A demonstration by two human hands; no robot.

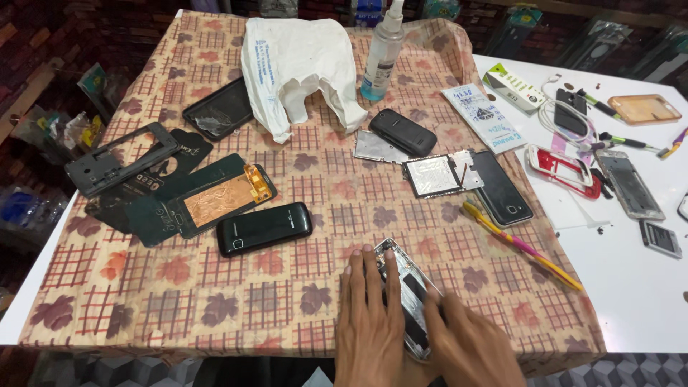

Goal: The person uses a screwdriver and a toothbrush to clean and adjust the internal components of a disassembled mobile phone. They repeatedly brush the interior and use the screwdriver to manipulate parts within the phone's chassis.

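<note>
opened phone [410,292] lay face-down w/ back cover off, near front edge of table, pinned between both hands. left hand [369,319] rested flat, fingers together, palm down on its left side; right hand [469,340] pressed on lower right part, fingers closed on the edge, grip not fully visible. black bar phone [264,228] just left of it, well apart from hands. yellow-pink toothbrush [523,247] to the right, nearby.

white plastic bag [301,64] w/ blue print, crumpled, at far centre; clear spray bottle [381,54] w/ blue liquid upright beside it. white-green small box [514,87] far right, flat blue-white card [484,117] next to it. dark cardboard packaging sleeves [161,193] at left, copper-backed panel [228,197] on top.

checked tablecloth [215,301] w/ leaf pattern over white table [631,287]; phone parts scattered at right. shelves of hanging packets around, dim.
</note>
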